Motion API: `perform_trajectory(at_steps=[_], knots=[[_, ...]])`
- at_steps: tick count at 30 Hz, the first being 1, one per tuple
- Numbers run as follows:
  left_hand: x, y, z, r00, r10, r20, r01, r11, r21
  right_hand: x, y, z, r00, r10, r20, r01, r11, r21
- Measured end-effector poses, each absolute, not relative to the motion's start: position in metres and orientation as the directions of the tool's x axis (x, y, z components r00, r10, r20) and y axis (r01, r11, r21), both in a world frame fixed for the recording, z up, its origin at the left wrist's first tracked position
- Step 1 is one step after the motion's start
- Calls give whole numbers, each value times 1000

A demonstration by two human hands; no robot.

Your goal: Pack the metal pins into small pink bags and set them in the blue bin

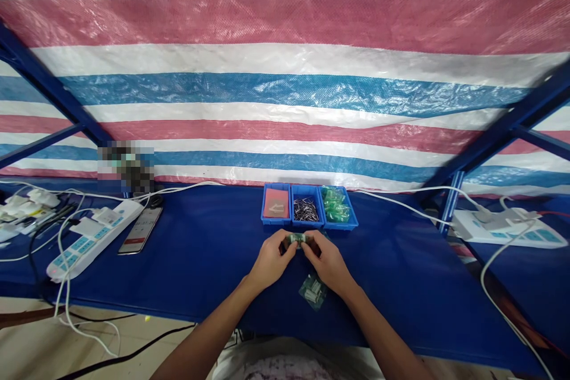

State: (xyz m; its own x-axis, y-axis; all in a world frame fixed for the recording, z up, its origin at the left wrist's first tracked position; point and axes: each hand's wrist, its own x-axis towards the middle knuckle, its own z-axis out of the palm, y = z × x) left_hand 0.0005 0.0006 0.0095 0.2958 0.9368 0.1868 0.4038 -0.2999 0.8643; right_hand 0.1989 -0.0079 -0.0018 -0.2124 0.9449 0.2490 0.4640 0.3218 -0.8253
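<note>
My left hand (272, 258) and my right hand (328, 261) meet in front of the blue bins, fingers closed. Between them they pinch a small greenish clear plastic bag (297, 238) with whitish pieces in it. Closer to me, beside my right wrist, a similar small bag (313, 292) with white cylindrical pieces lies on the blue table. Just beyond my hands stand three blue bins in a row. The left bin (276, 221) has a pink sheet and a few pale pieces, the middle one holds dark metal screws or nails (305, 209), the right one green plastic bags (335, 205).
On the left lie a white power strip (95, 240), a phone (140, 230) and tangled cables. Another power strip (507, 228) sits at the right, its cable (490, 279) running off the table. A striped tarp (285, 89) and blue frame bars (494, 122) stand behind.
</note>
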Motion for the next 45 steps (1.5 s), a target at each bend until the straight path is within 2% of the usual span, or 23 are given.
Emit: perform_trajectory(at_steps=[4, 8, 13, 21, 31, 38, 45], knots=[[1, 1, 8, 255, 947, 198, 385, -287, 877, 199, -8, -3, -106, 971, 216, 394, 240, -887], [1, 1, 5, 232, 954, 189, 315, -257, 913, 200, -8, -3, -62, 971, 230, 371, 236, -898], [0, 1, 3, 247, 948, 201, 287, -270, 919, 201, -7, -5, -59, 967, 248, 367, 252, -895], [-1, 2, 5, 295, 917, 270, 340, -365, 867, 203, -7, 1, -162, 952, 261, 344, 303, -889], [-1, 4, 2, 281, 926, 251, 322, -337, 885, 202, -5, -2, -144, 958, 247, 252, 277, -927], [0, 4, 4, 260, 933, 250, 354, -333, 874, 202, -4, 0, -131, 936, 326, 330, 352, -876], [0, 3, 3, 285, 933, 219, 392, -322, 862, 204, -3, -2, -147, 951, 272, 337, 307, -890]])
